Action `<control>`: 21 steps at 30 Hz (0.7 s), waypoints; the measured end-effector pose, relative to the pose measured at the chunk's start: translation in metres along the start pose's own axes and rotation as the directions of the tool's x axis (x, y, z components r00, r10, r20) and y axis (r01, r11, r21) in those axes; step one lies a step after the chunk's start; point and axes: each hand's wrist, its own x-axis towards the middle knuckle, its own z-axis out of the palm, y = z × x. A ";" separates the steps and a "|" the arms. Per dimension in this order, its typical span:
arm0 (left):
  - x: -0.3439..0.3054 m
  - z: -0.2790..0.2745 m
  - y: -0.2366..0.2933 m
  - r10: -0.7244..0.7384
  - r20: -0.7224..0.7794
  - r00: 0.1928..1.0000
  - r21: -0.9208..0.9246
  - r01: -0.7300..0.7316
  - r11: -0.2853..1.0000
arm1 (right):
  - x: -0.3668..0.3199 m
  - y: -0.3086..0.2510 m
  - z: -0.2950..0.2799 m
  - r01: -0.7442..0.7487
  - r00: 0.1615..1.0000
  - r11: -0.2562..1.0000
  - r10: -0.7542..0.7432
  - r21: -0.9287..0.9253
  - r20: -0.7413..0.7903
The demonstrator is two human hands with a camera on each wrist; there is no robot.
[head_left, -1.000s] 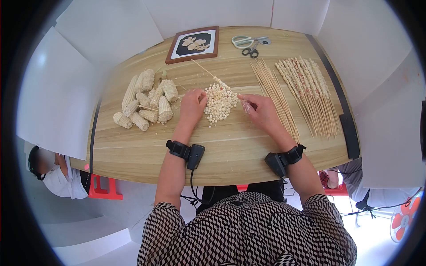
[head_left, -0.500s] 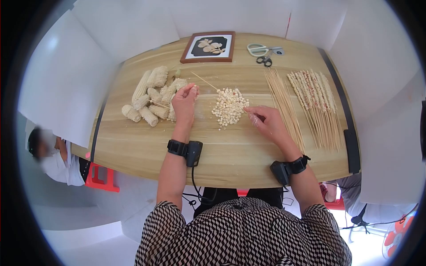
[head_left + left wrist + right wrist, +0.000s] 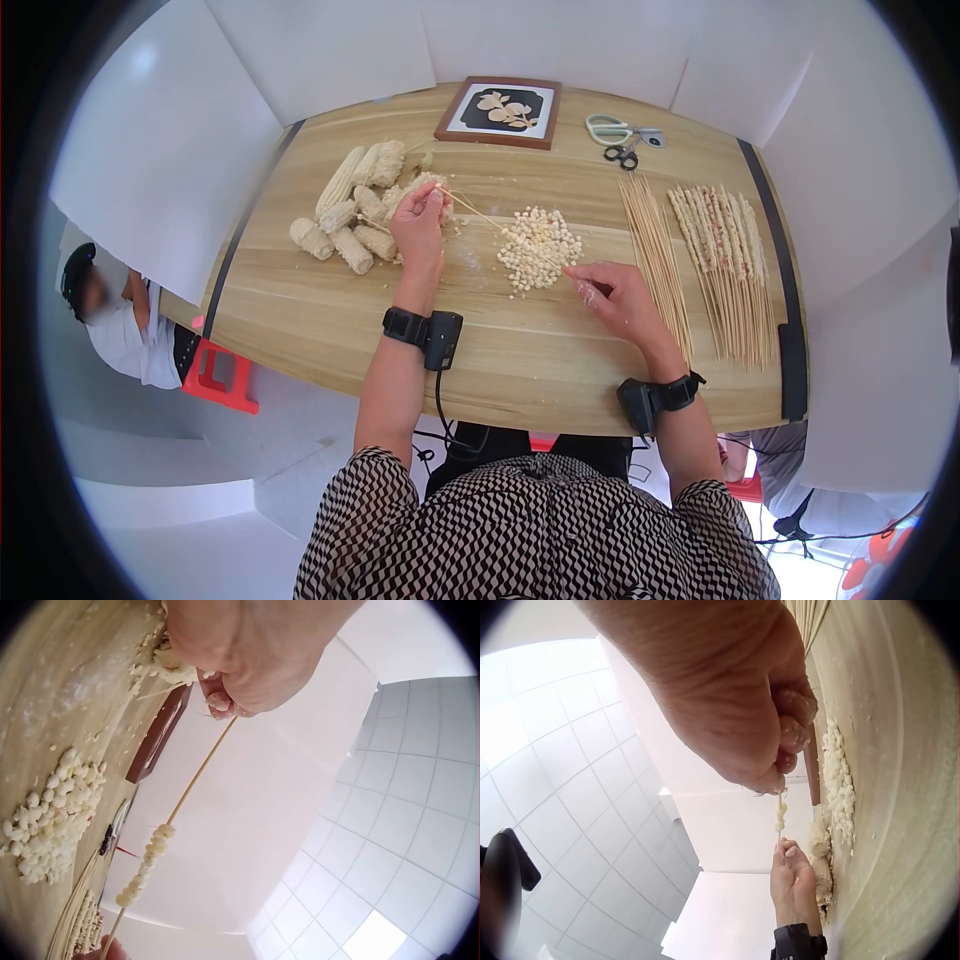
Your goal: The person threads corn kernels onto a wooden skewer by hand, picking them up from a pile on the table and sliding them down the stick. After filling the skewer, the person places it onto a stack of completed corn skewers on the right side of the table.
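Observation:
My right hand point(image 3: 620, 300) pinches a thin wooden skewer point(image 3: 196, 780) near one end, beside the pile of loose corn kernels point(image 3: 540, 245). The skewer slants across above the pile toward my left hand point(image 3: 417, 225). A short row of threaded kernels point(image 3: 148, 862) sits partway along it, with bare wood on either side. At the skewer's far tip, the thumb and finger of my left hand pinch a small pale corn kernel, mostly hidden by the fingertips. Flecks of corn cling to the right fingers point(image 3: 795, 735).
Stripped corn cobs point(image 3: 350, 250) lie heaped behind the left hand. Bare skewers point(image 3: 655, 260) and a row of filled skewers point(image 3: 720, 240) lie at the right. Toward the back are a framed picture point(image 3: 500, 112) and scissors point(image 3: 622, 135). A person point(image 3: 130, 320) sits beyond the left edge.
My left hand has gone from the pile's edge leftward, then up to the skewer's tip. The right hand keeps its grip on the skewer. The head view has shifted, moving the table's contents rightward.

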 end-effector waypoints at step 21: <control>-0.008 0.006 0.005 0.253 0.022 0.967 0.402 -0.241 0.883 | -0.001 0.003 0.000 0.009 0.999 1.000 -0.010 -0.022 -0.037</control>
